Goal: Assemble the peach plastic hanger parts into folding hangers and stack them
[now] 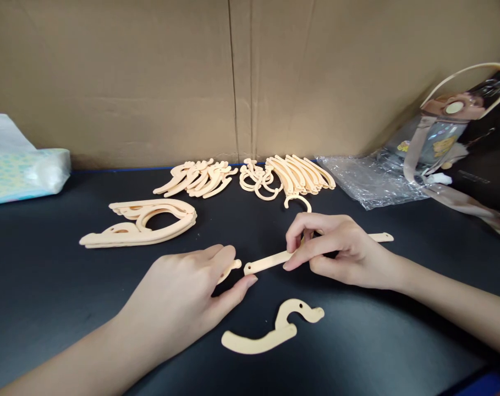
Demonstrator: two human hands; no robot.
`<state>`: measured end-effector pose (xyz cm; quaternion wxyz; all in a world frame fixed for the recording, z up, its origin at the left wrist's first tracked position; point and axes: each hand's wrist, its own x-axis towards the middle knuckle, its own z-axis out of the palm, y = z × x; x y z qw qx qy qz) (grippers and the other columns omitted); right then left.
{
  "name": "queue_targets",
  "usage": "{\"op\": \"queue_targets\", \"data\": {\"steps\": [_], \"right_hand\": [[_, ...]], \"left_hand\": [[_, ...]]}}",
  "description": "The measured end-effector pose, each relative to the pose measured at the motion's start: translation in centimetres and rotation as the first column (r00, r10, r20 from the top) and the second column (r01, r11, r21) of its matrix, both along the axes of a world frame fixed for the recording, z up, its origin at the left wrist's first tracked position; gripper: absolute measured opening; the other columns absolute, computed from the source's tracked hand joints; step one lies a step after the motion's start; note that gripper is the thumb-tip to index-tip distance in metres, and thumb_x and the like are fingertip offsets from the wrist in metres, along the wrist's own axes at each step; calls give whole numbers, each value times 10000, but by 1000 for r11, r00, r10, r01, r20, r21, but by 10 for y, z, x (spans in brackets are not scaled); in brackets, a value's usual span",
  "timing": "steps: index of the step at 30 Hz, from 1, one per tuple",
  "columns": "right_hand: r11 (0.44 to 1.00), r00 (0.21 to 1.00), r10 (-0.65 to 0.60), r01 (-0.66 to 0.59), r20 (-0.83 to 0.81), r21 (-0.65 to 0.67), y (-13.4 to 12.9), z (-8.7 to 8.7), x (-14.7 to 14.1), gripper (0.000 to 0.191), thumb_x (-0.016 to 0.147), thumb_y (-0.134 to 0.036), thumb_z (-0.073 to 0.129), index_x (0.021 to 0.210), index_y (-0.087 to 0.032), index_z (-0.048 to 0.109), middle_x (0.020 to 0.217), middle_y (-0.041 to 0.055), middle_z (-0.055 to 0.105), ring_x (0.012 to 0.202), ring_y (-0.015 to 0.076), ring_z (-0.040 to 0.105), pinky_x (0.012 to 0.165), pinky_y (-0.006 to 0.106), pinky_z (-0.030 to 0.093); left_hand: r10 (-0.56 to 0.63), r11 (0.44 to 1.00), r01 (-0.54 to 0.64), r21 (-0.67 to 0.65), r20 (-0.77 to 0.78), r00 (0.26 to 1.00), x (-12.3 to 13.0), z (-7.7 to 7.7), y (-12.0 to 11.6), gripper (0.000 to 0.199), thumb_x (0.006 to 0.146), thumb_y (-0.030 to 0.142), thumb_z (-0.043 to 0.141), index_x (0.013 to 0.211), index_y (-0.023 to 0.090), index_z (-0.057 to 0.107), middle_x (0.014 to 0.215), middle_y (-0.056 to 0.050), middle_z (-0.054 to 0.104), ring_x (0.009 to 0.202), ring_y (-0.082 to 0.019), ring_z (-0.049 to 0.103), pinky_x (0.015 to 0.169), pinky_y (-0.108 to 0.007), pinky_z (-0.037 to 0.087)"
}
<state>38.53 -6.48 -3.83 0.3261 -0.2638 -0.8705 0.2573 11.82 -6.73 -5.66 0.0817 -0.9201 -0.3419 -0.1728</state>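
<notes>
Cream bar [268, 263] sat pinched in the right hand [342, 250], fingers closed round it, above the black counter [357, 341]. Left hand [187, 291], half curled, gripped a partly hidden small piece [232, 269]; a curved piece [258, 342] lay nearer the camera.

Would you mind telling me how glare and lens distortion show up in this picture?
In the head view, a soft grey sheen lies on the black tabletop at lower right, and highlights speckle the clear plastic sheet; also in the head view, the tissue pack looks stretched towards the left edge.
</notes>
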Motion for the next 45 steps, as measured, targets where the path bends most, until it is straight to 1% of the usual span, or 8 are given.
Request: {"op": "queue_targets", "data": {"steps": [5, 15, 18, 21, 23, 27, 36, 45], "right_hand": [[1000, 999, 30, -30, -41, 6, -1, -3, 0, 243, 886, -18, 613, 870, -191, 784, 910, 34, 636, 767, 97, 606, 655, 236, 498], [992, 991, -124, 124, -43, 5, -4, 0, -4, 185, 844, -118, 747, 748, -167, 596, 826, -13, 564, 714, 81, 557, 646, 220, 474], [987, 987, -154, 152, 41, 49, 0, -4, -3, 58, 887, -161, 705, 892, -168, 648, 939, 23, 588, 831, 119, 592, 742, 260, 501], [983, 972, -170, 156, 159, 101, 2, -7, -1, 241, 882, -247, 734, 1109, -174, 699, 1084, 70, 610, 983, 180, 600, 863, 334, 498], [983, 962, -165, 141, 220, 119, 3, -8, 0, 213, 880, -290, 741, 1066, -185, 736, 1110, 79, 618, 994, 195, 593, 878, 355, 483], [991, 963, -122, 103, 239, 89, 4, -6, -1, 87, 914, -241, 700, 896, -175, 753, 1043, 63, 640, 932, 162, 598, 867, 326, 459], [996, 986, -78, 72, 147, 43, 1, -1, -6, 91, 921, -246, 699, 954, -167, 729, 910, 31, 711, 859, 144, 631, 808, 287, 470], [997, 990, -71, 71, 124, 7, 1, -5, -5, 94, 914, -251, 712, 952, -170, 741, 838, 14, 739, 770, 133, 649, 747, 281, 467]], "left_hand": [[1, 1000, -1, 1, -1, 1000, -3, -5, -1, 325, 1025, 382, 378, 739, 258, 287, 574, 79, 415, 399, -132, 464, 440, -257, 218], [-9, 1000, 9, -19, -2, 1000, 0, 0, 0, 327, 1020, 370, 398, 725, 252, 317, 566, 71, 450, 401, -136, 502, 432, -252, 241], [-5, 1000, 5, -12, -6, 1000, 0, 1, -1, 324, 1023, 370, 389, 726, 248, 340, 569, 65, 468, 402, -140, 516, 428, -252, 245], [-8, 1000, 8, 7, -15, 1000, 0, 2, -2, 323, 1024, 373, 381, 728, 246, 353, 569, 61, 481, 403, -146, 530, 424, -254, 244], [-8, 1000, 8, 9, -24, 1000, 0, 2, -2, 317, 1022, 369, 383, 730, 246, 356, 567, 61, 484, 400, -147, 531, 423, -255, 243], [-7, 1000, 7, 1, -24, 1000, -1, 0, -1, 304, 1017, 368, 391, 741, 251, 340, 566, 69, 471, 390, -139, 499, 425, -257, 229], [-31, 998, 32, -50, 32, 999, -3, -2, -2, 338, 1021, 416, 406, 736, 253, 323, 557, 83, 428, 396, -125, 424, 442, -260, 204], [-60, 992, 62, -106, 30, 998, -3, -2, 0, 305, 1031, 389, 401, 766, 247, 358, 582, 74, 476, 421, -133, 470, 444, -265, 228]]}}
